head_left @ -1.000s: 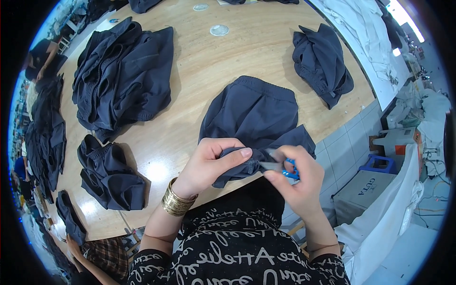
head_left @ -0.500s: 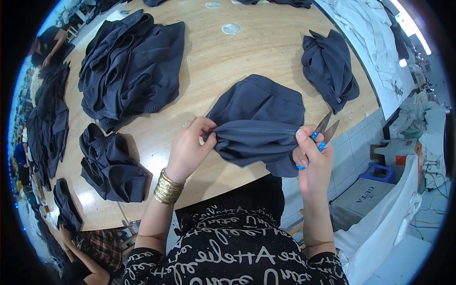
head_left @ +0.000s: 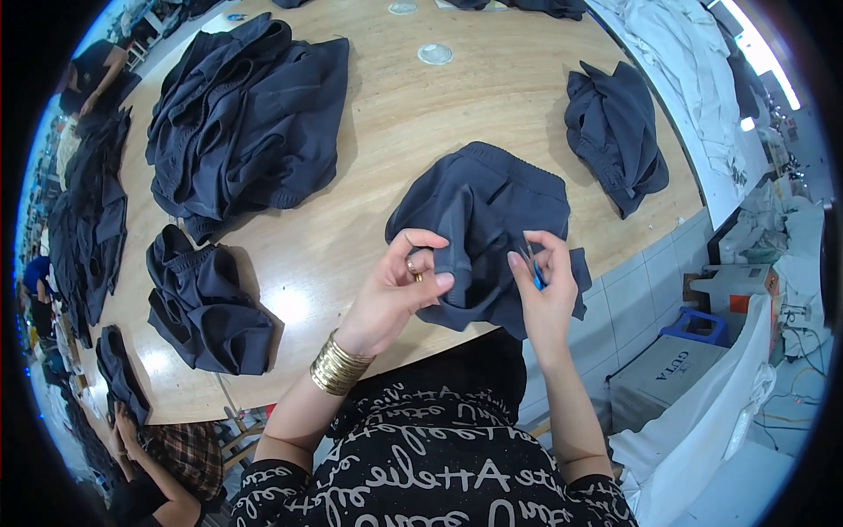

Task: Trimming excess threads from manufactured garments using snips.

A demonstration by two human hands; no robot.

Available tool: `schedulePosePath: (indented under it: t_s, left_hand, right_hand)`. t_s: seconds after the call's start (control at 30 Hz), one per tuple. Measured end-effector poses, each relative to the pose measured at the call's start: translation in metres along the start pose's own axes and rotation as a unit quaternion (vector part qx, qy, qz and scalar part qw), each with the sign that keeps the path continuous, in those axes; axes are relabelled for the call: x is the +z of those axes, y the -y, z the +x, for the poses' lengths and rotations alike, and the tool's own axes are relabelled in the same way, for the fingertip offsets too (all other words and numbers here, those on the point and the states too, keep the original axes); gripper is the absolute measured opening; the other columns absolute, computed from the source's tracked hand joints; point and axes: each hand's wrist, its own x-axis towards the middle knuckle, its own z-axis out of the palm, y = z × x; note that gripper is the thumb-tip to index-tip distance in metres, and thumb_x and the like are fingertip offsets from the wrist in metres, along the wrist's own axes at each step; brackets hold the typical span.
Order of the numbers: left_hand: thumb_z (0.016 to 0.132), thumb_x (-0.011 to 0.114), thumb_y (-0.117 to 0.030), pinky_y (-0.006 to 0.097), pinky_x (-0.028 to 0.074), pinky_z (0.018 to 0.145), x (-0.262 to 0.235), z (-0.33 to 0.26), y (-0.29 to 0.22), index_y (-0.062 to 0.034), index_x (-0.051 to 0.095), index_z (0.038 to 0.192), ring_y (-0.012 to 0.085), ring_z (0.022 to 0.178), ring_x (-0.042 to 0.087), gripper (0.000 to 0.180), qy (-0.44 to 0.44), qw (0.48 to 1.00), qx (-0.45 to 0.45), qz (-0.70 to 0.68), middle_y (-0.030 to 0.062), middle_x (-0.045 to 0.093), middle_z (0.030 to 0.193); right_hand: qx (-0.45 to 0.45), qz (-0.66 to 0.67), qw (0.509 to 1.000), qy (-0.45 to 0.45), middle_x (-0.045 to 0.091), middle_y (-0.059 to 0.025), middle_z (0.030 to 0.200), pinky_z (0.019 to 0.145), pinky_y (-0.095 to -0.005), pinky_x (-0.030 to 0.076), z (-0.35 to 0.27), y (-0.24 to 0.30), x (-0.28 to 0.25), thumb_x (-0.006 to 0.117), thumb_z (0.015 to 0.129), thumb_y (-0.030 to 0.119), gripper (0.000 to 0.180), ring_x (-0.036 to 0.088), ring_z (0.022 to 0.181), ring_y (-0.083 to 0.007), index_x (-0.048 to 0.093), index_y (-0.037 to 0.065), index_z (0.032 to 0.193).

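Note:
Dark navy shorts with a gathered elastic waistband lie on the table in front of me, waistband on the far side. My left hand is at their left side, thumb and fingers on a raised fold of the cloth; some fingertips are hidden. In my right hand are small scissors with blue handles, mostly covered by the fingers. Their blades point up, close over the right part of the shorts.
A big heap of dark garments covers the far left of the wooden table. Smaller bundles lie at near left and far right. Beyond the right edge stand a grey box and a blue stool. Other people work at left.
My left hand has moved right and gripped a different fold. My right hand has moved left, turning the scissors inward over the cloth. The stretched edge between my hands has been let down.

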Motion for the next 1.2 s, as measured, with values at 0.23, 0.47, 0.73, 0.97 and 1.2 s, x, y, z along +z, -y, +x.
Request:
schedulePosePath:
  t_s: [0.23, 0.47, 0.73, 0.97, 1.2]
  left_hand:
    - [0.080, 0.065, 0.008, 0.019, 0.044, 0.069, 0.014, -0.003, 0.002, -0.0094, 0.038, 0.127, 0.0036, 0.078, 0.054, 0.057, 0.039, 0.990, 0.098, 0.093, 0.0010, 0.061, 0.094]
    - [0.079, 0.064, 0.007, 0.018, 0.042, 0.067, 0.009, -0.005, -0.002, -0.0094, 0.037, 0.131, 0.0036, 0.075, 0.052, 0.061, 0.038, 0.984, 0.100, 0.142, -0.0009, 0.058, 0.086]
    - [0.077, 0.044, 0.010, 0.017, 0.040, 0.074, -0.060, -0.031, -0.059, -0.0054, 0.052, 0.121, 0.0038, 0.084, 0.049, 0.046, -0.244, 0.925, 0.221, 0.192, -0.0002, 0.054, 0.095]
    - [0.085, 0.057, -0.001, 0.024, 0.040, 0.090, -0.129, -0.055, -0.055, -0.0055, 0.050, 0.123, 0.0122, 0.098, 0.054, 0.039, -0.350, 0.875, 0.261, 0.207, 0.0025, 0.057, 0.105]
    - [0.082, 0.061, -0.002, 0.029, 0.044, 0.085, -0.066, -0.031, -0.023, -0.0065, 0.060, 0.109, 0.0179, 0.097, 0.057, 0.027, -0.302, 0.715, 0.284, 0.563, 0.0074, 0.061, 0.106]
  right_hand:
    - [0.095, 0.181, 0.961, 0.185, 0.061, 0.0022, 0.080, 0.068, -0.0163, 0.040, -0.007, 0.024, -0.006, 0.062, 0.088, 0.010, 0.014, 0.050, 0.074, -0.0021, 0.064, -0.002, 0.094]
    - [0.061, 0.172, 0.968, 0.172, 0.062, 0.0022, 0.080, 0.065, -0.0165, 0.039, -0.006, 0.024, -0.012, 0.062, 0.088, 0.010, 0.012, 0.049, 0.071, -0.0013, 0.065, -0.001, 0.093]
    - [0.062, 0.080, 0.994, -0.049, 0.062, 0.0029, 0.077, 0.062, -0.0174, 0.037, 0.016, 0.002, -0.069, 0.061, 0.088, 0.009, 0.010, 0.047, 0.068, -0.0025, 0.066, 0.000, 0.089]
    - [0.004, -0.052, 0.998, 0.023, 0.060, -0.0021, 0.080, 0.063, -0.0205, 0.038, 0.010, -0.035, -0.065, 0.067, 0.081, 0.007, 0.012, 0.050, 0.070, -0.0075, 0.065, 0.001, 0.091]
    - [-0.001, -0.058, 0.995, 0.078, 0.056, -0.0064, 0.089, 0.070, -0.0255, 0.044, -0.015, -0.054, -0.049, 0.067, 0.074, -0.001, 0.029, 0.057, 0.078, -0.0151, 0.063, 0.003, 0.102]
